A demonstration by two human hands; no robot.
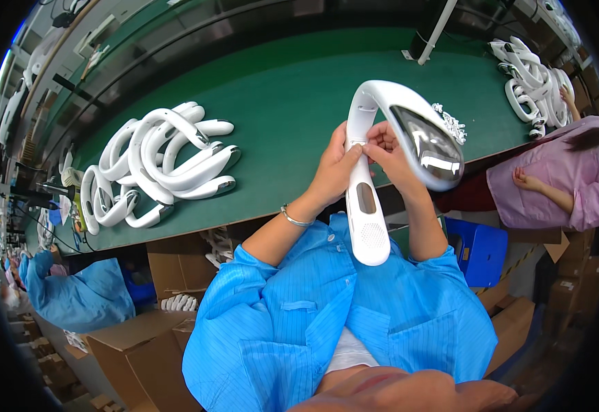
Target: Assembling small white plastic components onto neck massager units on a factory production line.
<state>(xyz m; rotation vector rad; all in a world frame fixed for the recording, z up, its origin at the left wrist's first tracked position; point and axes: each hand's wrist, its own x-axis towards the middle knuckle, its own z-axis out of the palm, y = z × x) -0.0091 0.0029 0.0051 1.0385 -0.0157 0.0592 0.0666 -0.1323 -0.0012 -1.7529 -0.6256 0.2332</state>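
Note:
A white U-shaped neckband device is held up in front of my chest. One arm has a dark oval window and a patch of small holes; the other ends in a glossy dark panel. My left hand is closed around the band just below its bend, thumb across the front. Beside it, my right hand has its fingers curled in a pinch against the band, and whatever small thing they may hold is hidden. A heap of small white parts lies on the green table behind the device.
A pile of similar white neckbands lies on the table at left, another pile at far right. A person in pink works at right, one in blue at left. Cardboard boxes and a blue stool stand below.

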